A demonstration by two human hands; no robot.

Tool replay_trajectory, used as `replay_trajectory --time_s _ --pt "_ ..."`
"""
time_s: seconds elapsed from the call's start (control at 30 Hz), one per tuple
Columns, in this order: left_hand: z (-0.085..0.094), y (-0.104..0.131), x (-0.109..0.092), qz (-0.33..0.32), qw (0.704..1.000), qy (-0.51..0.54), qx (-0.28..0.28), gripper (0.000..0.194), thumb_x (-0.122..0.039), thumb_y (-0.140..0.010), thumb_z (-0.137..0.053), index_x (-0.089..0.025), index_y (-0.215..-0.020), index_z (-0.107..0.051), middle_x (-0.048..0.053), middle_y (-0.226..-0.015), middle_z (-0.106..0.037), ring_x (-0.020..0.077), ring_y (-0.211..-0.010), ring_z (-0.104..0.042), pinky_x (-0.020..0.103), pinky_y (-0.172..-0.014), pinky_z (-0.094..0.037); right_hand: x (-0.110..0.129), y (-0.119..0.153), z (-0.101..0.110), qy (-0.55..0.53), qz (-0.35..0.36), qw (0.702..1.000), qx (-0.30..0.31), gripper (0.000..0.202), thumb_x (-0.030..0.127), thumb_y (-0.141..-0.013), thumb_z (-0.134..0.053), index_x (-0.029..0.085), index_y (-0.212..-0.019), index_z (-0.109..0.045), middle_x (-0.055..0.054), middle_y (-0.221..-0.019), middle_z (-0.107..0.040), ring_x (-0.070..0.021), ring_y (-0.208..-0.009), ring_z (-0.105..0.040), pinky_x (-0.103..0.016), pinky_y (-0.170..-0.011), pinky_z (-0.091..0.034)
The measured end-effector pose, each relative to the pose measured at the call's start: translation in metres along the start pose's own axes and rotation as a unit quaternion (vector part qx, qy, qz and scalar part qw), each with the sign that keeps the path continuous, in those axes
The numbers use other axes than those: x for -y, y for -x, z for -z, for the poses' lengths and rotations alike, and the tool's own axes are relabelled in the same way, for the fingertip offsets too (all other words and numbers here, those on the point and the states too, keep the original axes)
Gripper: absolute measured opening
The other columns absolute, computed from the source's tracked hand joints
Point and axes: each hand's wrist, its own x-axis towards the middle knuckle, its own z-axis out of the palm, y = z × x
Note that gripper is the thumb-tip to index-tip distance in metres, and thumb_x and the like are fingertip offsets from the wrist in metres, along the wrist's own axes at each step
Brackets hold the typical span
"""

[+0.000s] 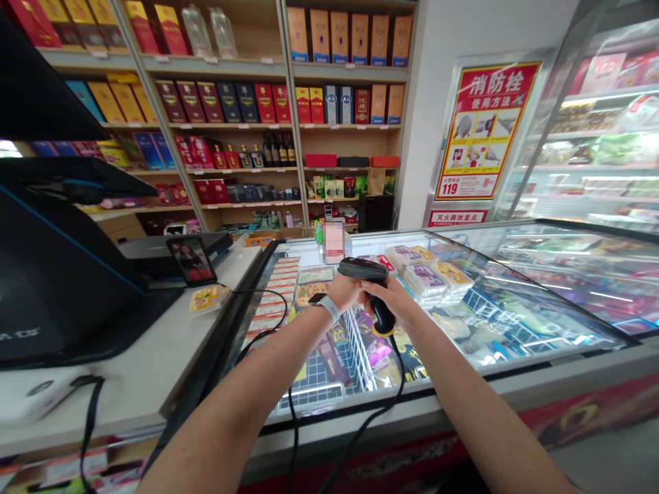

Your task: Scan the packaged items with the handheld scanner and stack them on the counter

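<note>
Over the glass-topped freezer, a black barcode scanner [363,269] with a yellow rim at its handle base is held up. My right hand [399,298] is closed around its handle, the thumb lying across it. My left hand [346,291] is closed against the scanner from the left, just under its head; most of its fingers are hidden. A smartwatch [324,302] with a pale strap is on the left wrist. From the handle a black cable [399,367] runs down toward me. Stacked flat packs [425,278] rest on the glass beyond my right hand.
Below the glass, wire baskets [355,343] hold frozen goods. At left, the counter [169,343] carries a dark checkout terminal [62,261], a propped phone [191,261] and a small yellow pack [209,300]. Boxed bottles fill the back shelves [221,65]; a refrigerated display [592,151] stands at right.
</note>
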Motion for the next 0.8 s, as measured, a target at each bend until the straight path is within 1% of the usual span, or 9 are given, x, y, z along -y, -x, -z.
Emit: replay_trajectory --time_s 0.07,0.13,0.2,0.27,0.4,0.5,0.6,0.7,0.8 --pt "0.012 0.007 0.002 -0.003 0.998 -0.055 -0.007 0.022 -0.021 -0.089 -0.049 -0.015 -0.077 -0.067 0.008 -0.073 -0.067 0.0200 -0.077 -0.065 0.031 -0.073 -0.051 0.000 -0.001 0.000 -0.001 -0.003 1.000 0.003 0.037 0.051 -0.072 -0.070 0.015 -0.071 -0.063 -0.003 -0.053 -0.063 -0.0123 -0.044 -0.055 -0.024 -0.045 -0.043" --pt "0.024 0.019 0.004 -0.010 0.994 -0.108 -0.017 0.018 -0.017 -0.087 -0.050 -0.016 -0.091 -0.067 0.010 -0.088 -0.069 0.0217 -0.086 -0.065 0.034 -0.080 -0.050 0.000 -0.001 0.000 -0.002 -0.010 1.000 0.004 0.037 0.051 -0.072 -0.070 0.015 -0.077 -0.064 -0.003 -0.057 -0.065 -0.0124 -0.045 -0.056 -0.024 -0.045 -0.044" --pt "0.034 0.034 0.007 -0.013 0.989 -0.147 -0.027 0.025 -0.016 -0.088 -0.047 -0.017 -0.105 -0.064 0.011 -0.101 -0.068 0.0219 -0.093 -0.064 0.037 -0.086 -0.049 0.001 -0.001 0.000 -0.004 -0.014 1.000 0.004 0.037 0.051 -0.072 -0.071 0.015 -0.082 -0.064 -0.003 -0.059 -0.067 -0.0127 -0.045 -0.056 -0.025 -0.045 -0.044" --pt "0.043 0.050 0.010 -0.010 0.984 -0.173 -0.031 0.027 -0.016 -0.089 -0.045 -0.019 -0.109 -0.063 0.010 -0.106 -0.067 0.0211 -0.097 -0.064 0.036 -0.089 -0.048 0.001 0.000 0.000 -0.007 -0.016 1.000 0.004 0.038 0.050 -0.072 -0.071 0.015 -0.084 -0.064 -0.004 -0.061 -0.067 -0.0126 -0.045 -0.056 -0.025 -0.045 -0.044" --pt "0.059 0.076 0.018 0.017 0.977 -0.207 -0.048 0.023 -0.017 -0.087 -0.049 -0.020 -0.104 -0.065 0.007 -0.104 -0.067 0.0196 -0.099 -0.063 0.032 -0.091 -0.048 -0.001 0.001 0.000 -0.012 -0.015 1.000 0.000 0.038 0.049 -0.071 -0.072 0.015 -0.087 -0.065 -0.003 -0.063 -0.068 -0.0124 -0.046 -0.056 -0.025 -0.045 -0.044" --pt "0.068 0.086 0.025 0.063 0.969 -0.229 -0.069 0.025 -0.020 -0.085 -0.050 -0.020 -0.105 -0.064 0.007 -0.096 -0.067 0.0211 -0.092 -0.064 0.034 -0.086 -0.048 -0.005 -0.001 0.002 -0.008 -0.017 1.000 0.005 0.038 0.048 -0.073 -0.072 0.015 -0.092 -0.065 -0.004 -0.064 -0.068 -0.0123 -0.047 -0.057 -0.025 -0.046 -0.043" --pt "0.075 0.093 0.033 0.113 0.960 -0.243 -0.085 0.039 -0.021 -0.083 -0.050 -0.018 -0.122 -0.056 0.006 -0.088 -0.068 0.0220 -0.082 -0.065 0.033 -0.075 -0.049 -0.009 -0.004 0.004 -0.007 -0.014 1.000 0.008 0.037 0.048 -0.074 -0.071 0.015 -0.092 -0.065 -0.004 -0.065 -0.069 -0.0129 -0.047 -0.057 -0.025 -0.045 -0.043" --pt "0.079 0.099 0.039 0.151 0.955 -0.243 -0.076 0.060 -0.021 -0.083 -0.051 -0.019 -0.142 -0.037 0.003 -0.085 -0.068 0.0205 -0.075 -0.065 0.030 -0.068 -0.048 -0.012 -0.006 0.005 0.000 -0.018 1.000 0.002 0.037 0.048 -0.074 -0.071 0.015 -0.089 -0.065 -0.004 -0.064 -0.068 -0.0133 -0.047 -0.057 -0.025 -0.045 -0.044" --pt "0.079 0.104 0.043 0.154 0.957 -0.237 -0.060 0.060 -0.022 -0.084 -0.051 -0.023 -0.142 -0.038 0.003 -0.088 -0.070 0.0197 -0.078 -0.066 0.028 -0.070 -0.047 -0.012 -0.005 0.005 0.031 -0.024 0.999 -0.015 0.037 0.049 -0.075 -0.070 0.015 -0.088 -0.065 -0.005 -0.063 -0.068 -0.0129 -0.047 -0.057 -0.025 -0.046 -0.044"
